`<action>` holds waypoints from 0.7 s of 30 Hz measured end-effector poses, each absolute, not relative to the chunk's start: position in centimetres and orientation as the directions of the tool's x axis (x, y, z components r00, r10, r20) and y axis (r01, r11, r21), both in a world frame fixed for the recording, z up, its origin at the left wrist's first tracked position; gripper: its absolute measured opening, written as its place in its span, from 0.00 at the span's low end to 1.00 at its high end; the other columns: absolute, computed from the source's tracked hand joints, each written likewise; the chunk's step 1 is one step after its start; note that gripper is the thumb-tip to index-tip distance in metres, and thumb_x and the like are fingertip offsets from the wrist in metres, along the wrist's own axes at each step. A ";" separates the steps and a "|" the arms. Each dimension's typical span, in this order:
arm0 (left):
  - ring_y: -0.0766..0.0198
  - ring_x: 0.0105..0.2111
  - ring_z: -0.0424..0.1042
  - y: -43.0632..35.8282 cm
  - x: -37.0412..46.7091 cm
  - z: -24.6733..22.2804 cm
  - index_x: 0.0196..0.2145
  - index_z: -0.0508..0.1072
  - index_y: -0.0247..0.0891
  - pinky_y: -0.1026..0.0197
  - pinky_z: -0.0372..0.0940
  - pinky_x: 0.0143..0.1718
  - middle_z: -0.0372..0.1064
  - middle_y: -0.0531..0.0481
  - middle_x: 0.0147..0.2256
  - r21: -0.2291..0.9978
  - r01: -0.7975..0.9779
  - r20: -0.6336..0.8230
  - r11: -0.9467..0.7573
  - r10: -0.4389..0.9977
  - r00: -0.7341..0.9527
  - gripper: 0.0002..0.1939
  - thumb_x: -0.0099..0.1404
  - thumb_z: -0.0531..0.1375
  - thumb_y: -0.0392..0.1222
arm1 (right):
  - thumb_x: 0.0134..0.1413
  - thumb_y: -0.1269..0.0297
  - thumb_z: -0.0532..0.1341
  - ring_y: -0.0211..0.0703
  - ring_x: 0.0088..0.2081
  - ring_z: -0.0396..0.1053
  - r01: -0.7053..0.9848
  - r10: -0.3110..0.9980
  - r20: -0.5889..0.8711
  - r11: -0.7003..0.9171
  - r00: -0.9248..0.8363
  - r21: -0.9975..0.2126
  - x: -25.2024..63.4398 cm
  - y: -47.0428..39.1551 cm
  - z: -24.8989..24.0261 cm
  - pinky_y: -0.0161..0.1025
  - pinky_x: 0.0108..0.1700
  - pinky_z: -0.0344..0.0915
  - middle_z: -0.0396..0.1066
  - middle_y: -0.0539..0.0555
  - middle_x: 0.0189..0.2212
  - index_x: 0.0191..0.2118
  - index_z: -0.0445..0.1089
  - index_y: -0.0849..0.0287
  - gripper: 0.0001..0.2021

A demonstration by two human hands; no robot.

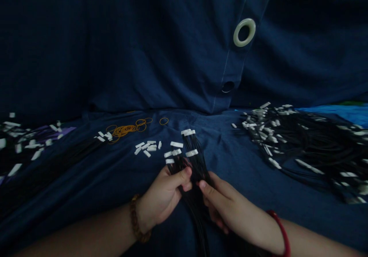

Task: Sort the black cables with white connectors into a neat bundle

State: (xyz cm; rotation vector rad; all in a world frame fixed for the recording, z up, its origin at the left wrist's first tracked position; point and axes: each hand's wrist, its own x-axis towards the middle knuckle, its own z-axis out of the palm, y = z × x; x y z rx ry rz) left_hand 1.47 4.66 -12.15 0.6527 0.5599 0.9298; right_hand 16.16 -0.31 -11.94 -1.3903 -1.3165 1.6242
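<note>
My left hand (172,188) is closed round a bunch of thin black cables with white connectors (176,152) at their upper ends. Beside it, my right hand (220,199) pinches a second bunch of black cables (199,163), also tipped with white connectors. The two bunches stand close together, and their lower lengths hang down between my wrists. Just beyond my left hand, several loose white connectors (148,147) lie on the dark blue cloth (227,149). Which cables each finger touches is partly hidden.
A heap of yellow rubber bands (125,130) lies behind the loose connectors. Black cables with white ends are piled at the right (301,145). More cable bundles (57,153) stretch along the left. A blue curtain with a pale ring eyelet (236,32) hangs behind.
</note>
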 end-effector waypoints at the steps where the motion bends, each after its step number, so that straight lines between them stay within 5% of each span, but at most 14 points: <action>1: 0.75 0.20 0.55 4.7 1.4 -12.0 0.28 0.71 0.31 0.70 0.54 0.23 0.60 0.56 0.21 0.714 -0.543 -0.170 0.443 0.861 0.479 0.08 0.52 0.67 0.36 | 0.49 0.38 0.53 0.30 0.15 0.56 0.093 0.902 -0.352 -0.340 -0.251 -0.936 16.1 -0.2 -12.1 0.26 0.13 0.53 0.56 0.44 0.20 0.39 0.55 0.60 0.26; 8: 0.59 0.34 0.68 4.3 1.1 -11.2 0.30 0.71 0.33 0.56 0.65 0.36 0.69 0.45 0.34 0.651 -0.569 -0.215 0.502 0.842 0.495 0.11 0.57 0.63 0.45 | 0.49 0.45 0.56 0.35 0.23 0.66 -0.137 0.953 -0.242 -0.268 -0.179 -0.954 15.7 0.9 -12.4 0.35 0.27 0.66 0.65 0.50 0.26 0.40 0.56 0.61 0.24; 11: 0.64 0.30 0.68 4.2 1.2 -11.2 0.27 0.68 0.34 0.57 0.65 0.37 0.65 0.52 0.26 0.598 -0.629 -0.171 0.497 0.846 0.505 0.09 0.58 0.62 0.41 | 0.51 0.48 0.56 0.37 0.27 0.67 -0.079 0.986 -0.140 -0.147 -0.087 -0.986 16.7 1.6 -12.3 0.35 0.31 0.65 0.67 0.53 0.27 0.34 0.60 0.63 0.19; 16: 0.77 0.14 0.43 4.9 1.0 -11.7 0.30 0.66 0.34 0.72 0.48 0.16 0.40 0.62 0.15 0.535 -0.643 -0.213 0.548 0.824 0.525 0.13 0.69 0.49 0.41 | 0.53 0.48 0.57 0.36 0.21 0.61 0.095 0.977 0.134 0.119 0.168 -0.988 20.7 3.5 -10.2 0.33 0.22 0.57 0.63 0.49 0.21 0.27 0.60 0.60 0.18; 21: 0.77 0.14 0.40 5.3 0.9 -12.0 0.30 0.65 0.33 0.71 0.44 0.16 0.40 0.62 0.16 0.528 -0.622 -0.230 0.578 0.803 0.550 0.16 0.70 0.46 0.44 | 0.56 0.53 0.56 0.33 0.19 0.52 0.285 0.783 0.444 0.348 0.435 -0.893 23.7 3.5 -5.0 0.31 0.20 0.49 0.54 0.46 0.18 0.25 0.56 0.56 0.15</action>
